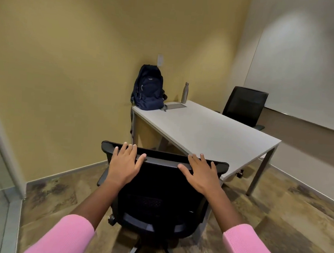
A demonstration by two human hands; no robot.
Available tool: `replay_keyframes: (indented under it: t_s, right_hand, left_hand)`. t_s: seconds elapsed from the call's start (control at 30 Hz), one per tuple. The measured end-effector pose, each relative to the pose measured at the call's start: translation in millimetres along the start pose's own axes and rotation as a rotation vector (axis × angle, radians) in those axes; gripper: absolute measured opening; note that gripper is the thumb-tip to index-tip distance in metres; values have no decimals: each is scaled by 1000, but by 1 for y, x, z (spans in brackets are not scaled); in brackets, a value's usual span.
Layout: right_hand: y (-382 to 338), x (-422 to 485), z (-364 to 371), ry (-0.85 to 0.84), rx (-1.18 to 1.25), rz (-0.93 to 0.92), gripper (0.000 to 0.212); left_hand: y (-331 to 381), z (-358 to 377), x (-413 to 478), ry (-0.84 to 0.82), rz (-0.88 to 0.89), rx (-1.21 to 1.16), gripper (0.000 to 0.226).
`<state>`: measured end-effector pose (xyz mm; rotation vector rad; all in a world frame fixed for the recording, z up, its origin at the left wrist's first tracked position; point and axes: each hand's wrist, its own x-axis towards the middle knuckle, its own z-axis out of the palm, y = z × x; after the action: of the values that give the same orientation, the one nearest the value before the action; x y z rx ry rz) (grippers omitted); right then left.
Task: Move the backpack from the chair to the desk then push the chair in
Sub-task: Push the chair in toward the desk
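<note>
The backpack (pixel 149 89) stands upright on the far left corner of the desk (pixel 211 134), close to the yellow wall, with one strap hanging over the desk's edge. Just to its right a metal bottle (pixel 185 92) stands on the desktop behind a grey inset panel (pixel 175 106).

The chair (pixel 156 195) sits at the near end of the desk, its back toward the camera. Both hands rest on the top edge of the backrest. The left hand (pixel 124 163) lies flat with fingers slightly spread, fingertips curling over the rim and thumb stretched along the top bar. The right hand (pixel 200 174) lies the same way, fingers splayed and thumb pointing inward; neither hand is closed around the frame. Pink sleeves (pixel 252 251) cover the forearms and run out of the bottom of the view.

The chair's seat is hidden behind the backrest, so how far it reaches under the desk cannot be told. Its base is cut off at the lower edge; only one caster (pixel 112 219) shows clearly. A second chair (pixel 243 105) stands at the desk's far side, its lower part hidden by the desktop.
</note>
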<state>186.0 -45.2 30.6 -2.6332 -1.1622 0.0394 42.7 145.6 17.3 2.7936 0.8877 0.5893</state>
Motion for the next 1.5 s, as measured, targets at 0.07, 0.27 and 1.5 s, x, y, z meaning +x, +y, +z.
replay_keyframes:
  t_s: [0.07, 0.27, 1.5]
  right_hand:
    - [3, 7, -2, -34, 3, -25, 74]
    - [0, 26, 8, 95, -63, -17, 73]
    - [-35, 205, 45, 465, -79, 153, 46]
  left_hand:
    - [-1, 3, -1, 27, 6, 0, 56]
    - [-4, 5, 14, 64, 94, 25, 48]
    - [-77, 54, 229, 76, 237, -83, 51]
